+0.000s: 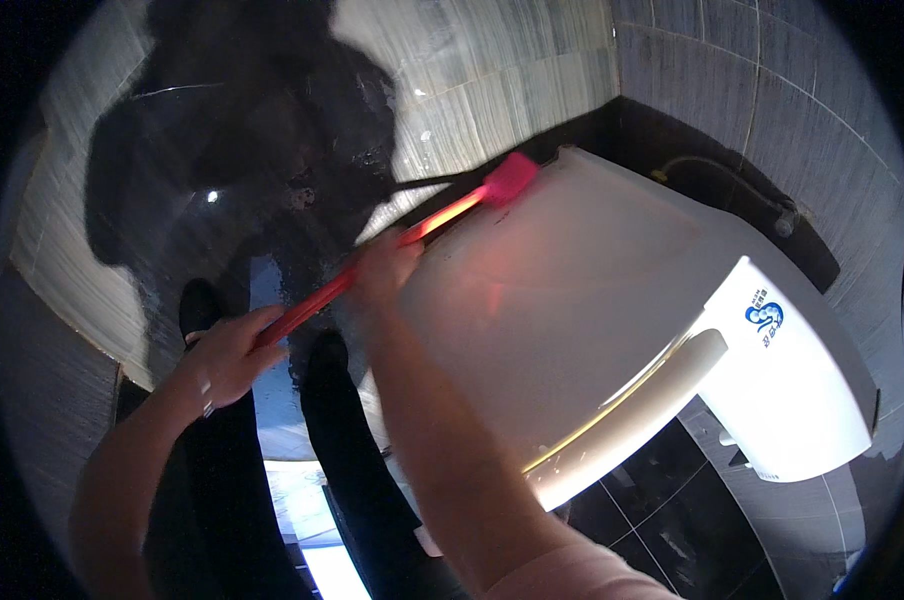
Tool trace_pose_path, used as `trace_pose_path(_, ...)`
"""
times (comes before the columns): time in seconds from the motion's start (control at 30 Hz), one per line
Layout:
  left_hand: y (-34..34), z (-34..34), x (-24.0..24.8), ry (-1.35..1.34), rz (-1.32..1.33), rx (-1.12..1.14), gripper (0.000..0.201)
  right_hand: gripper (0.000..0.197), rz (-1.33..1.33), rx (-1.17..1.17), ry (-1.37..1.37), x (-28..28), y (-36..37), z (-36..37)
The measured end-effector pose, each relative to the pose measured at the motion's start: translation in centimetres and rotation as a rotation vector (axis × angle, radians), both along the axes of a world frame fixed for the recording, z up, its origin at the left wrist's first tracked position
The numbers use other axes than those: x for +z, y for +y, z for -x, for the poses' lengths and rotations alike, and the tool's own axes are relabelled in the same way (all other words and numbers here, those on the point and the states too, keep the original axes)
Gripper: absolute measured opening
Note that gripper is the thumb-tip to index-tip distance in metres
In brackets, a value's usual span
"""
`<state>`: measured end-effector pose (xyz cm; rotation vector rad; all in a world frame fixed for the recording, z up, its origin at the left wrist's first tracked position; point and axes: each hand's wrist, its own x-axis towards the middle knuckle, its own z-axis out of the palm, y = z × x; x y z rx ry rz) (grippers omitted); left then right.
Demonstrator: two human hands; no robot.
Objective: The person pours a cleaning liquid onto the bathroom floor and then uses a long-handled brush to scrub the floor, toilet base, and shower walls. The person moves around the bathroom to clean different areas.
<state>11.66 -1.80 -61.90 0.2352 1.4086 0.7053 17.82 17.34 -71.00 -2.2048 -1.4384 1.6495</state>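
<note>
Currently, the person's left hand (237,352) is clamped on the lower end of a red brush (322,297), with the fingers wrapped around the handle. The right hand (384,268), slightly blurred, is closed around the same handle farther up. Both hands are on one handle, well apart from each other, with a length of bare handle between them. The brush lies diagonally, rising from lower left to upper right in the head view.

The pink brush head (512,180) is located at the far left edge of a large white fixture (562,300). Motion blur obscures the bristles; whether they touch the fixture cannot be told. A reddish tint shows on the fixture surface near the brush. A gold stripe (597,410) runs along the near edge, and a white housing (787,375) with a blue emblem adjoins the right end.

Behind the fixture, a hose (717,165) runs in front of the grey tiled wall (702,70). Two dark shoes (327,352) stand to the left of the fixture, below the handle.
</note>
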Motion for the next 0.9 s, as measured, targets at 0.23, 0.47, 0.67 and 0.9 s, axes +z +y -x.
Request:
trace_pose_path(0.23, 2.6, 2.0, -0.1, -0.068, 0.059, -0.013, 0.045, 0.007, -0.269, 0.149, 0.075, -8.6, 2.7, -5.1)
trace_pose_path(0.47, 15.9, 0.0, 1.2, -0.459, -0.164, 0.557, 0.043, 0.036, -0.502, 0.499, -0.392, -3.7, 21.3, 4.1)
trace_pose_path(0.67, 15.5, -5.7, 7.0, -0.320, -0.464, 0.808, 0.058, 0.071, 0.045, 0.790, -0.433, 12.1, 14.0, 10.0)
trace_pose_path(0.9, 5.7, -10.4, 17.3, -0.381, -0.254, 0.813, 0.054, 0.054, -0.593, 2.356, -0.906, 24.3, 32.0, 15.5)
